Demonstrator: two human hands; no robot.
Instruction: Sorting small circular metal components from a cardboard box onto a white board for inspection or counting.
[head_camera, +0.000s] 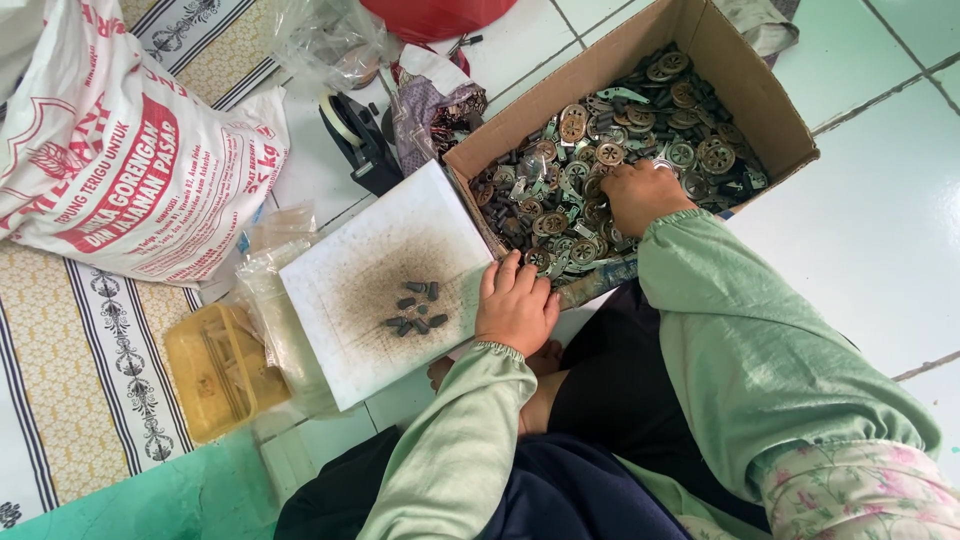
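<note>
A brown cardboard box (770, 110), open at the top and lying on the pale green tiled floor (880, 230), is filled with a heap of small metal parts (620, 150): round wheel-like discs in brass and grey tones mixed with dark, flat pieces. The right hand (645, 192) reaches into this heap near the box's near wall, its fingers curled down among the parts; whether they grip a piece cannot be told, since the fingertips are buried. The left hand (515, 305) lies open and flat, palm down, on the right edge of a white square board (350, 240) that sits just beside the box's corner. The board is smudged with dark grey dust around its middle, and a small cluster of short dark cylindrical pieces (418, 308) lies on it, just left of the left hand but not touching it. Both arms wear light green long sleeves (740, 340) gathered at the wrist, and the person sits on the floor over dark blue clothing (560, 490). Left of the board lie clear plastic bags (270, 300) and a translucent yellow plastic box (215, 370). Farther left, a large white woven sack with red printing (130, 160) rests on a patterned beige mat with dark stripes (60, 380). Above the board stands a black tape dispenser (358, 135), next to crumpled patterned fabric (430, 105), and a red rounded object (435, 15) shows at the top edge.
</note>
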